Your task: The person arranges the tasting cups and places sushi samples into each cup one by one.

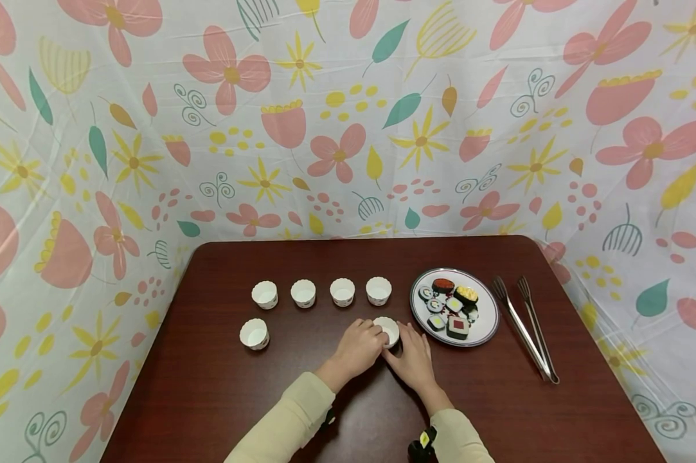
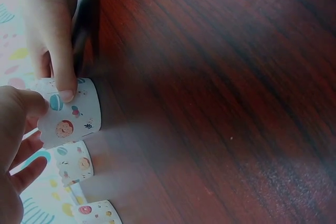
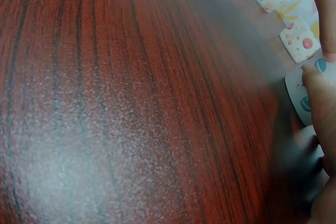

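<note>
A white paper baking cup [image 1: 387, 329] with a scalloped rim sits on the dark wooden table between both hands. My left hand [image 1: 356, 346] pinches its rim from the left, the thumb at the top edge in the left wrist view. From the right, my right hand [image 1: 414, 361] holds the same cup, its thumb against the printed side. Small fruit and cookie drawings cover the cup's wall [image 2: 73, 119]. In the right wrist view, only part of this cup [image 3: 295, 90] shows beside the fingers.
Behind the hands runs a row of several similar cups [image 1: 303, 294], with a single cup [image 1: 254, 334] nearer on the left. To the right stand a round plate [image 1: 488, 329] of sushi pieces [image 1: 458, 326] and metal tongs [image 1: 524, 331]. Flower-printed cloth [image 1: 336, 212] surrounds the table.
</note>
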Demonstrator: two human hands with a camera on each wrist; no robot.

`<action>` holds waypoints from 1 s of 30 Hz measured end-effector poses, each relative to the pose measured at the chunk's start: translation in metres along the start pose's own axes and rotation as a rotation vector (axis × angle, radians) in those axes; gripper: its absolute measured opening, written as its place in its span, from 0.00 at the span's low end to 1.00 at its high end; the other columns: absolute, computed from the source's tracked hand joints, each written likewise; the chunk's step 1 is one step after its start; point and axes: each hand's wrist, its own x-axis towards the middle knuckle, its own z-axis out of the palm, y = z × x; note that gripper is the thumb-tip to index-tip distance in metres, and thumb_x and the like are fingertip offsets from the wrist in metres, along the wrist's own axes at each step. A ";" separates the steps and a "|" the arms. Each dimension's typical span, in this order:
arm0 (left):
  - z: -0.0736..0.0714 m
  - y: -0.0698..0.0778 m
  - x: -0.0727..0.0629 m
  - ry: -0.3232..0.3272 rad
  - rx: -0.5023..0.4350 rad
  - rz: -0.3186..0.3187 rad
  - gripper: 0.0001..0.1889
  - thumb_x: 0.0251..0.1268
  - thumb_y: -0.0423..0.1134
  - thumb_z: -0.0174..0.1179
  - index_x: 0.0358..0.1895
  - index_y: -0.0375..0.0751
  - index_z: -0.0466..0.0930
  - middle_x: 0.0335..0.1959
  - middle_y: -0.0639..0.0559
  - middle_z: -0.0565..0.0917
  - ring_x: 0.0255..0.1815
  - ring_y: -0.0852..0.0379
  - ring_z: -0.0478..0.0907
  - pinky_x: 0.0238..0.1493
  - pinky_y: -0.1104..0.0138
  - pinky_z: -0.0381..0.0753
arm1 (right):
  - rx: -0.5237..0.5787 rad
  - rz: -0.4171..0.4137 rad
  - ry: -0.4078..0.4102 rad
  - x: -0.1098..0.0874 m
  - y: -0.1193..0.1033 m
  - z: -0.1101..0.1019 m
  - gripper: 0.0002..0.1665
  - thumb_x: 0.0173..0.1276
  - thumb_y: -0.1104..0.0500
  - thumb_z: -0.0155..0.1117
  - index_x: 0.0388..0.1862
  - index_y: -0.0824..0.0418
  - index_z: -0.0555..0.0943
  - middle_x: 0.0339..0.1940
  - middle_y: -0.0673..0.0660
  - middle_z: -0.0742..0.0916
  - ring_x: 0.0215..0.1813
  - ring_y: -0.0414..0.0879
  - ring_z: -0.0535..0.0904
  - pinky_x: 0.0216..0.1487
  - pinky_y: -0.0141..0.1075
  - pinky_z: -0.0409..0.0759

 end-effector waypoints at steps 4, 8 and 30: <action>0.001 0.000 0.000 0.026 0.018 -0.003 0.04 0.49 0.42 0.66 0.28 0.53 0.81 0.29 0.61 0.81 0.32 0.61 0.75 0.36 0.70 0.71 | 0.009 0.008 -0.014 0.000 0.000 -0.001 0.41 0.51 0.48 0.71 0.62 0.62 0.70 0.60 0.62 0.76 0.65 0.61 0.65 0.63 0.63 0.53; 0.002 0.000 0.000 0.058 0.026 -0.004 0.05 0.47 0.42 0.67 0.28 0.54 0.80 0.29 0.61 0.81 0.32 0.61 0.74 0.35 0.71 0.71 | 0.015 0.005 -0.010 0.000 -0.001 -0.001 0.40 0.51 0.48 0.71 0.62 0.61 0.70 0.60 0.62 0.76 0.65 0.61 0.65 0.63 0.63 0.53; -0.021 -0.004 0.004 0.119 0.026 0.028 0.06 0.48 0.44 0.67 0.28 0.52 0.79 0.29 0.61 0.80 0.31 0.61 0.74 0.35 0.71 0.71 | 0.021 -0.020 0.019 0.000 0.002 0.001 0.40 0.50 0.49 0.72 0.61 0.61 0.70 0.58 0.64 0.77 0.64 0.63 0.66 0.61 0.65 0.54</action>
